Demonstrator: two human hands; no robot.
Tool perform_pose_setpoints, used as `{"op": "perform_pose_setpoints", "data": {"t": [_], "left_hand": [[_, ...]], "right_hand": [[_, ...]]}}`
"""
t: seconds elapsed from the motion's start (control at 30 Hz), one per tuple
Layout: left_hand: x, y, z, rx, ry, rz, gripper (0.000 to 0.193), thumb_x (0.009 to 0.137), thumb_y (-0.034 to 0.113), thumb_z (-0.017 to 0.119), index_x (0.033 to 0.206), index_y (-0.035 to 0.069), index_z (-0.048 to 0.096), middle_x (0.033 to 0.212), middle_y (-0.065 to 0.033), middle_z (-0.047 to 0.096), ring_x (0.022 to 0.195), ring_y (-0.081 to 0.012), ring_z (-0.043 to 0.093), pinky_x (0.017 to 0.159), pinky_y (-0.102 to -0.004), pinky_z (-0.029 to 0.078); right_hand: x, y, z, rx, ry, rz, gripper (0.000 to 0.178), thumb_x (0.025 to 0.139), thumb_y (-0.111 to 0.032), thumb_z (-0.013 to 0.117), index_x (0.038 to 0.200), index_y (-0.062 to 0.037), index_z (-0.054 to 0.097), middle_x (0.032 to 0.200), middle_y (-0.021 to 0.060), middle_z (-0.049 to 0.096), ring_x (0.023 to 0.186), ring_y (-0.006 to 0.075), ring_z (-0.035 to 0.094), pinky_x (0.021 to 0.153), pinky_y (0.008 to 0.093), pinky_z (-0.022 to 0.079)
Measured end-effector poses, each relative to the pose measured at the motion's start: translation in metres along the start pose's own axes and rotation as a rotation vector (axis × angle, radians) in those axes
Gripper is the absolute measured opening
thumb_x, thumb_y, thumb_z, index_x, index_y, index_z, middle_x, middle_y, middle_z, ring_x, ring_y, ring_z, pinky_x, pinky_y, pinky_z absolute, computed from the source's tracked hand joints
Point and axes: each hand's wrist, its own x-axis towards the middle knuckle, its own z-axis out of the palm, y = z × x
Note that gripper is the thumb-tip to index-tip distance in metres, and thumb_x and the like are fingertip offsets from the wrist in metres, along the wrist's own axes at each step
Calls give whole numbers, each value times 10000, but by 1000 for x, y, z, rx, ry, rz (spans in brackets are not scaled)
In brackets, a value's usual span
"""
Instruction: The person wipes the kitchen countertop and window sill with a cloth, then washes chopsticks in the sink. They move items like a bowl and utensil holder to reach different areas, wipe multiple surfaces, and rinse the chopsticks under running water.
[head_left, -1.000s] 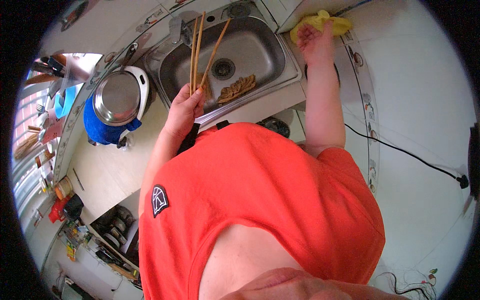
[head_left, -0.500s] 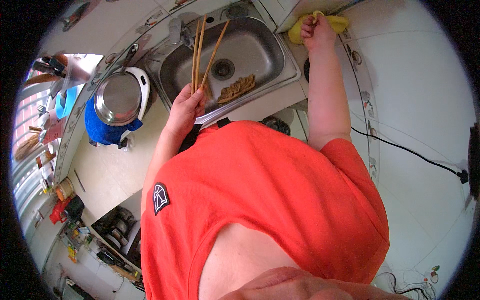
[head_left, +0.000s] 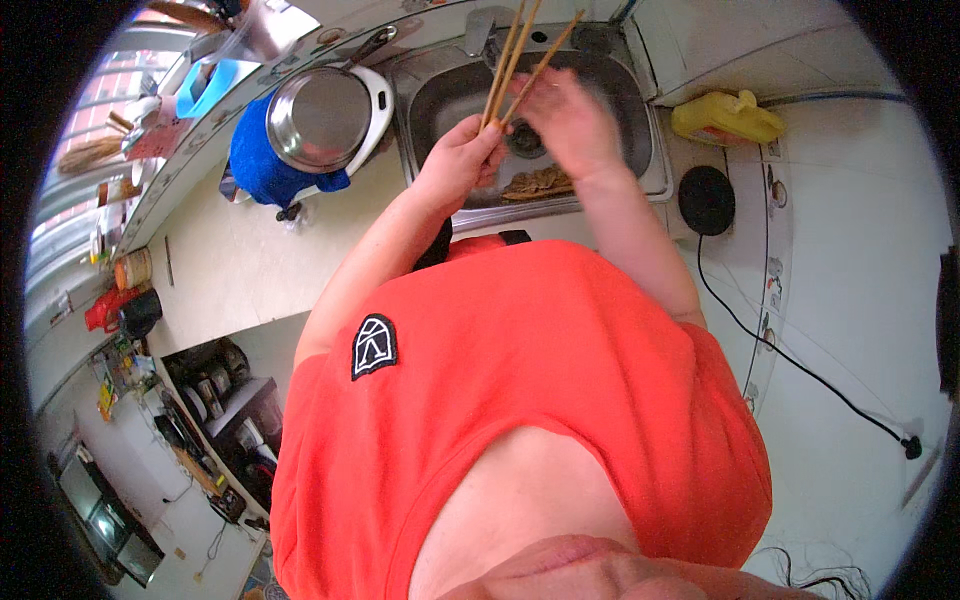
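Over the near left part of the steel sink (head_left: 630,185), my left hand (head_left: 460,165) is closed round the lower ends of three wooden chopsticks (head_left: 511,62), whose tips fan upward and away. My right hand (head_left: 570,125) hovers over the basin just right of the chopsticks; its fingers look stretched out and apart, though motion blurs them. I cannot tell whether it touches the chopsticks. A crumpled brown cloth (head_left: 538,184) lies in the sink below it.
A yellow jug (head_left: 728,118) stands in the corner right of the sink, by a round black corded plate (head_left: 706,200). On the left counter a steel lid (head_left: 318,118) sits beside a white-handled board and a blue cloth (head_left: 262,160). A faucet (head_left: 490,30) rises at the sink's back.
My right hand has let go of the yellow jug and come left over the sink, beside the chopsticks. My left hand still grips them. The view has shifted.
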Motion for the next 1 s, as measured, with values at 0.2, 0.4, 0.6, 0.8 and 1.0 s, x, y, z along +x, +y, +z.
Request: {"op": "perform_pose_setpoints", "data": {"t": [0.2, 0.4, 0.6, 0.8, 1.0], "left_hand": [[-16, 9, -5, -7, -11, -157, 284, 1036, 364, 451, 930, 105, 495, 650, 54, 385, 524, -64, 306, 449, -231, 231], [-11, 30, -2, 186, 234, 54, 304, 1021, 334, 496, 964, 48, 581, 683, 52, 476, 562, -68, 412, 497, -231, 320], [-17, 19, -44, 579, 214, 129, 556, 951, 352, 631, 1321, -27, 463, 1176, -108, 606, 1063, -158, 581, 910, -296, 470], [-10, 59, -29, 59, 290, 395, 498, 1030, 368, 461, 1402, 43, 403, 1317, -122, 542, 1233, -223, 509, 1040, -376, 416], [2, 77, -47, -510, 132, 569, 659, 1017, 564, 264, 1417, 51, 371, 1444, -232, 439, 1327, -379, 437, 1077, -499, 374]], "right_hand": [[62, 27, 20, 131, -83, 165, 189, 980, -218, 564, 968, -30, 561, 661, 12, 476, 558, 137, 466, 549, 276, 411], [49, 51, 61, -49, -18, 97, 193, 985, -228, 555, 916, -53, 516, 681, 7, 456, 546, 111, 421, 529, 255, 384], [44, 55, 67, -854, -136, -111, 216, 987, -257, 534, 956, -43, 533, 736, 46, 584, 581, 196, 545, 557, 353, 475], [21, 70, 95, -2025, -275, -783, 168, 898, -159, 523, 987, -19, 550, 932, 178, 662, 818, 372, 663, 691, 471, 542], [-5, 86, 106, -1811, -670, -1157, 546, 809, -69, 566, 1314, 98, 447, 1315, 287, 512, 1210, 421, 517, 1015, 468, 439]]}}
